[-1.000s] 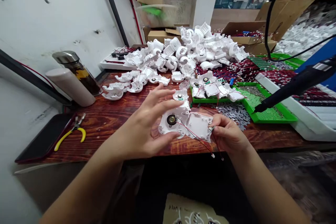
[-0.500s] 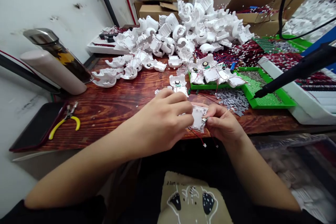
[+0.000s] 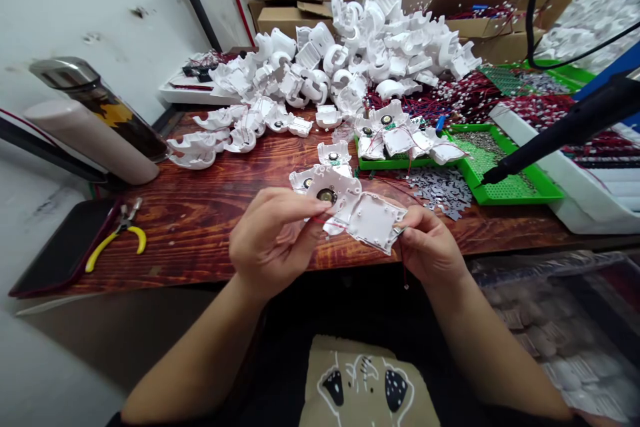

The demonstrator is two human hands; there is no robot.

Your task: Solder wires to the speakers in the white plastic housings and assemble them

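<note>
I hold a white plastic shell [image 3: 367, 220] with a small round speaker [image 3: 327, 196] above the front edge of the wooden table [image 3: 210, 213]. My left hand [image 3: 273, 240] is closed, pinching a red wire at the shell's left side. My right hand [image 3: 430, 250] is closed on the shell's right corner, where a small metal piece shows. A thin red wire hangs down below the shell.
A big heap of white shells [image 3: 360, 60] fills the back of the table. Green trays [image 3: 500, 180] hold parts and small metal pieces. A black soldering iron [image 3: 565, 130] points in from the right. Yellow pliers [image 3: 113, 240], a dark phone [image 3: 55, 250] and two bottles [image 3: 95, 127] lie left.
My left hand covered the shell half a second ago; now it has drawn back to the left side, the speaker shows again, and the shell sits slightly higher.
</note>
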